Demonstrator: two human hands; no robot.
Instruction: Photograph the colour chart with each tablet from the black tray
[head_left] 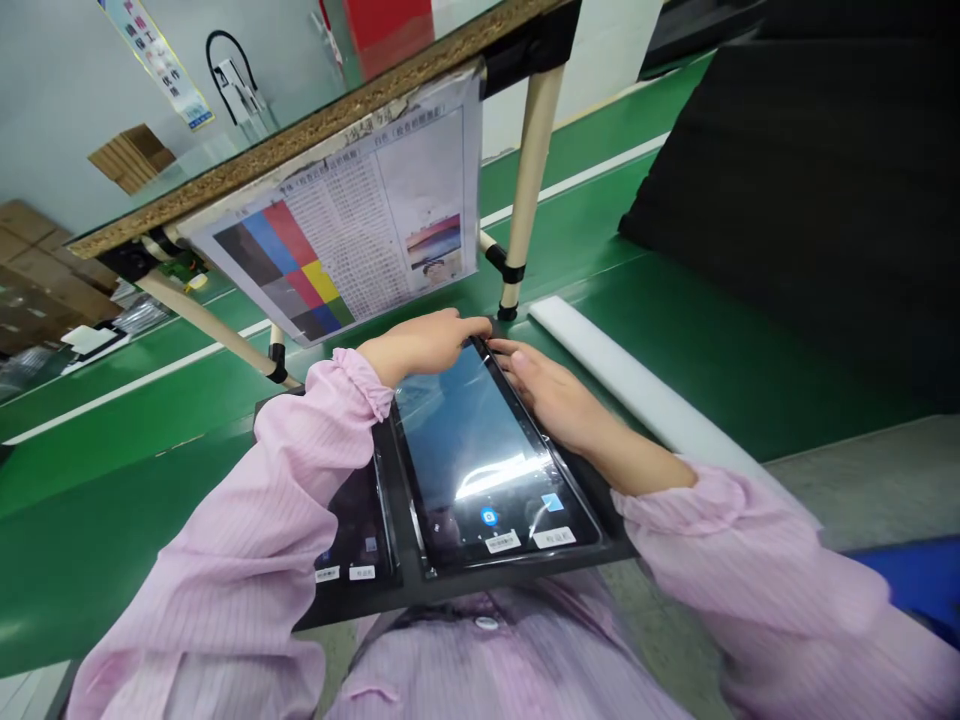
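Since the tablet (480,450) is stiff, slick glass and breakable, both hands, left hand (424,345) and right hand (551,390), rest open-fingered at its far edge, gripping nothing; edges suit holding.

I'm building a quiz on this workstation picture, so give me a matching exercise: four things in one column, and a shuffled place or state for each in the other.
Things:
1. left hand
2. right hand
3. colour test chart
4. white foam strip

Places or states:
A. hangs from the edge of the raised shelf
B. lies on the green belt, right of the tablet
C. fingers over the far edge of the lit tablet
D. rests along the tablet's right side

Pairs: 1-C, 2-D, 3-A, 4-B
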